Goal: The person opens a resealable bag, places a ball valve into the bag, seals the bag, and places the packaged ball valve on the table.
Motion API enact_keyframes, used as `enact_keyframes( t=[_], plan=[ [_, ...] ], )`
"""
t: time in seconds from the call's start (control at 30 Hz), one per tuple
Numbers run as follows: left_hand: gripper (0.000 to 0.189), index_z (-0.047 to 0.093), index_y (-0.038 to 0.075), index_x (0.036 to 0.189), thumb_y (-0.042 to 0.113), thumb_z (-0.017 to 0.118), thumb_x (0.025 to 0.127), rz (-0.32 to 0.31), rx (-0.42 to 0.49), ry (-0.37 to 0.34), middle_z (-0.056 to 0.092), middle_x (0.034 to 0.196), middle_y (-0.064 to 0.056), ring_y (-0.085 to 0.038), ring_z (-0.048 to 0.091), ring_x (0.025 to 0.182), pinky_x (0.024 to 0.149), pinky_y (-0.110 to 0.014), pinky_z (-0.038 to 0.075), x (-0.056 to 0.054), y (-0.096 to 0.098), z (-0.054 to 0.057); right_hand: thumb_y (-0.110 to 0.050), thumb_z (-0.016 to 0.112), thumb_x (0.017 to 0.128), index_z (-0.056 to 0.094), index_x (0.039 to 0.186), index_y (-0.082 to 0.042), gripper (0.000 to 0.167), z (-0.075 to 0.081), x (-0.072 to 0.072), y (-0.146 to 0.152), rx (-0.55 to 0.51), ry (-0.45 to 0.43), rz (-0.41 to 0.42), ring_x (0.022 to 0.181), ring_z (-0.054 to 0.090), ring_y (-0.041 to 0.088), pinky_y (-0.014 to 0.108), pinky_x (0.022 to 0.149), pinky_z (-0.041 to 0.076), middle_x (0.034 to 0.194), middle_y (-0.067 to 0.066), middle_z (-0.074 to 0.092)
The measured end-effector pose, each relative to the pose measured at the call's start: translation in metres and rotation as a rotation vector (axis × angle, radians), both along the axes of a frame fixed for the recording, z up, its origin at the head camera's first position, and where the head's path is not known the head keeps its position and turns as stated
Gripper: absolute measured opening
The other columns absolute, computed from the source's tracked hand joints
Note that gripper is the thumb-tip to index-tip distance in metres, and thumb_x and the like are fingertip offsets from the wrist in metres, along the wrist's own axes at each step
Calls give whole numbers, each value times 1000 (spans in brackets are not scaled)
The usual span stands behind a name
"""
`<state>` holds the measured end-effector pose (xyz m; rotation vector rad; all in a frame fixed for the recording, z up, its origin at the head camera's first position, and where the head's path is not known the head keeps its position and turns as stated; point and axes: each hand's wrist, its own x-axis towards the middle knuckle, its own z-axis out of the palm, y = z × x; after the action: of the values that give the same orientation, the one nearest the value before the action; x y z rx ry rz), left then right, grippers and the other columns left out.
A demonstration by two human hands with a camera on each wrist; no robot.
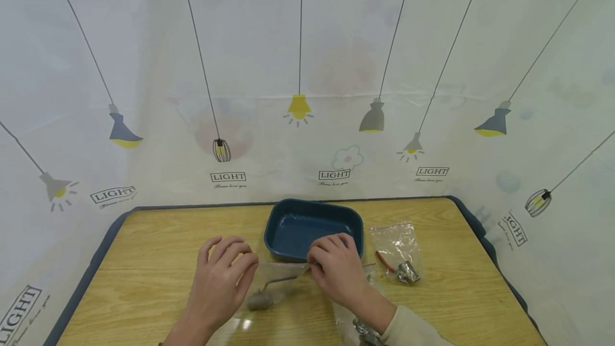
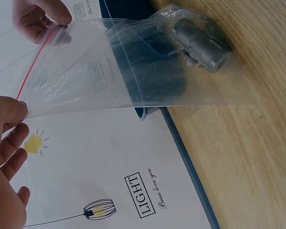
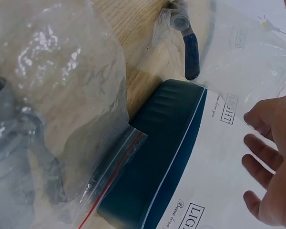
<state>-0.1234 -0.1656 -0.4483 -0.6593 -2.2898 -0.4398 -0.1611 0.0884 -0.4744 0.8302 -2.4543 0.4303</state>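
Observation:
Between my two hands hangs a clear zip bag (image 2: 81,71) with a red line along its top. My left hand (image 1: 218,282) pinches one upper corner between thumb and index finger, its other fingers loosely bent. At the opposite corner, my right hand (image 1: 338,271) pinches the same edge. A grey metal ball valve (image 2: 200,45) lies low in the bag; its blue lever handle (image 3: 191,55) shows in the right wrist view. Seen from the head, the bag is in front of a dark blue plastic bin (image 1: 354,217), close to its near rim.
Beneath my right forearm lies another zip bag (image 1: 345,311) with metal fittings, partly hidden. Right of the bin, a third clear bag (image 1: 396,236) holds a metal valve (image 1: 407,272) with a red handle. The wooden table (image 1: 168,239) meets a lamp-printed sheet (image 1: 269,175) behind.

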Motion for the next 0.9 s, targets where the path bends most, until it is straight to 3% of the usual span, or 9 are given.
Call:
enact_keyframes(
  t=[0.53,0.67,0.83,0.9],
  plan=[
    [13,69,19,82,25,62,91,-3,-2,-6,65,92,2,-23,59,102,102,-51,32,1,0,0,-12,73,80,64,76,-28,18,-2,0,7,-1,-37,-6,94,61,12,43,93,43,94,-13,67],
    [20,69,19,83,28,57,96,-3,-5,-19,65,92,2,-22,58,103,102,-51,31,1,1,0,-12,72,81,63,76,-28,19,-2,0,7,6,-51,-6,94,61,12,44,93,43,95,-13,68],
    [25,69,19,82,31,54,98,-15,-6,-7,65,92,2,-23,59,103,102,-51,32,0,4,-1,-21,75,83,65,90,-28,13,2,3,1,51,-91,14,97,60,11,43,95,42,99,-13,67],
    [27,69,18,81,31,53,99,-21,-4,13,65,91,2,-23,59,103,101,-51,33,0,5,-1,-28,77,82,66,98,-28,19,6,4,-5,70,-88,38,99,60,10,43,95,42,102,-13,67]
  ],
)
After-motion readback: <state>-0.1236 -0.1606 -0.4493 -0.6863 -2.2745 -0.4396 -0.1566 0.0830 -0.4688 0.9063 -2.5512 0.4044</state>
